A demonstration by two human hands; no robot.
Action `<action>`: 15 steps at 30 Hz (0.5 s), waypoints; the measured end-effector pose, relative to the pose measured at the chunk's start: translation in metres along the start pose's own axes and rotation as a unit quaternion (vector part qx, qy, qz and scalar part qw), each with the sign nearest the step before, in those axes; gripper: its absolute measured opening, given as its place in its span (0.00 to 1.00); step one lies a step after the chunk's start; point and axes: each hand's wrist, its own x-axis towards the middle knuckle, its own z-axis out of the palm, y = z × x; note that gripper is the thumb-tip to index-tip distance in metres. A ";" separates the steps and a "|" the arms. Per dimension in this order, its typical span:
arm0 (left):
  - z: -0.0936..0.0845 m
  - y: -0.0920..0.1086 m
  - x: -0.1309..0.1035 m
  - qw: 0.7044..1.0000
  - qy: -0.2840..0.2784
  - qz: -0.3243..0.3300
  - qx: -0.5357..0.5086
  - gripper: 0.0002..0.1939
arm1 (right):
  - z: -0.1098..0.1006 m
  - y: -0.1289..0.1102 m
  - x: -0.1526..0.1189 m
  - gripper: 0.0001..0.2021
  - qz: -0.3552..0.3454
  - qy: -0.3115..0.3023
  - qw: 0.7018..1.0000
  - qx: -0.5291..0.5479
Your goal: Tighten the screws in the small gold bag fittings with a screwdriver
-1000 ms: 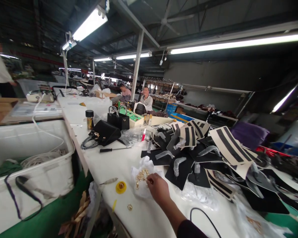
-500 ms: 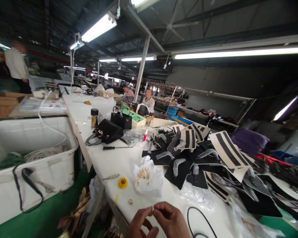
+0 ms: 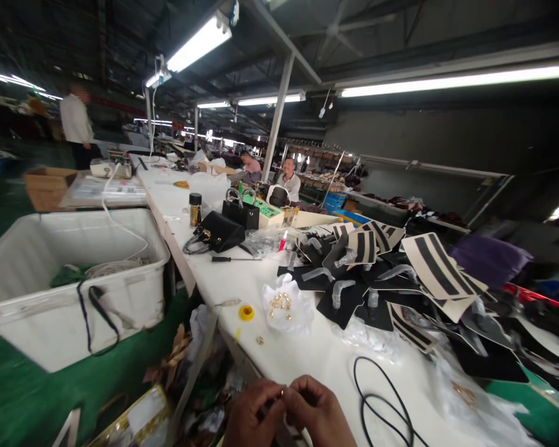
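My left hand [image 3: 250, 415] and my right hand [image 3: 320, 413] meet at the bottom edge of the view, fingertips pinched together on a small gold ring [image 3: 282, 392]. They hover over the near edge of the long white table [image 3: 214, 282]. Ahead of them a crumpled white paper [image 3: 289, 308] holds several gold metal fittings [image 3: 279, 304]. A yellow spool [image 3: 246, 312] and a loose gold ring [image 3: 259, 340] lie to the left of it. A black cord loop [image 3: 381, 403] lies just right of my right hand.
A heap of black and striped bag panels [image 3: 382, 273] covers the table's right. Black handbags [image 3: 218, 233], a screwdriver [image 3: 235, 259] and a small jar [image 3: 195, 209] stand further back. A white tub [image 3: 69, 279] sits left of the table. People sit and stand in the distance.
My right hand left the paper of gold fittings and drew back to the table's near edge, where my left hand joined it on a small gold ring. The view has swung left.
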 end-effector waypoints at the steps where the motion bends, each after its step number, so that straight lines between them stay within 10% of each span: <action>1: -0.003 0.001 -0.002 1.000 -0.002 -0.015 -0.014 0.18 | 0.001 -0.003 0.000 0.24 0.007 -0.012 1.000 -0.009; 9: -0.037 -0.014 -0.013 0.970 0.046 -0.187 -0.146 0.31 | 0.038 -0.054 0.060 0.09 -0.123 0.008 0.972 -0.201; 15: -0.053 -0.031 -0.029 0.954 0.107 -0.248 -0.130 0.38 | 0.092 -0.078 0.180 0.16 -0.240 -0.042 0.816 -0.524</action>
